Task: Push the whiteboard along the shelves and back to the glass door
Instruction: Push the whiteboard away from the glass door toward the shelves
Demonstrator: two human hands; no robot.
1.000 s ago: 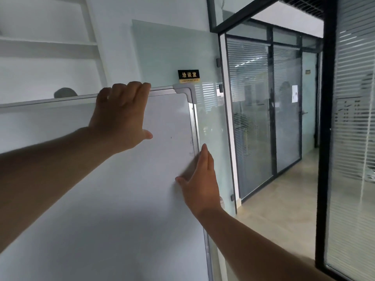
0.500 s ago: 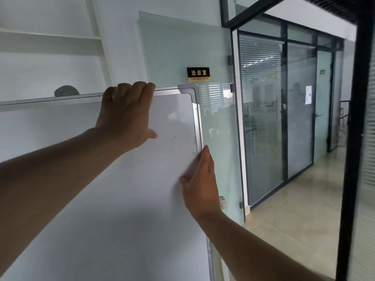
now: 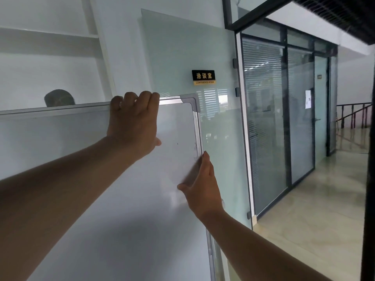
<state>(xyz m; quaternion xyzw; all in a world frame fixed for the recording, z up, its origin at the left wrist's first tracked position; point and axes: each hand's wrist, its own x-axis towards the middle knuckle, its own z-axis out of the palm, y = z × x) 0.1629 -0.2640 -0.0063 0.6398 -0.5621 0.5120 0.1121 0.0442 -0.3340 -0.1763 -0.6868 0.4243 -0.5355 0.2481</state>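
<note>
The whiteboard [image 3: 101,199] fills the near left, its right edge in front of the frosted glass door [image 3: 182,53], its top rail in front of the white shelves [image 3: 46,37]. The left hand [image 3: 135,122] is hooked over the top rail with 4 fingers curled, thumb on the board face. The right hand [image 3: 203,185] clasps the right frame edge, fingers behind, thumb in front. A black sign [image 3: 203,77] sits on the door above the board's corner.

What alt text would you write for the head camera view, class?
Two bare hands grip a whiteboard: the left hand hooks its top edge, the right hand holds its right edge. Behind stand white shelves and a glass door with a conference room sign.
</note>
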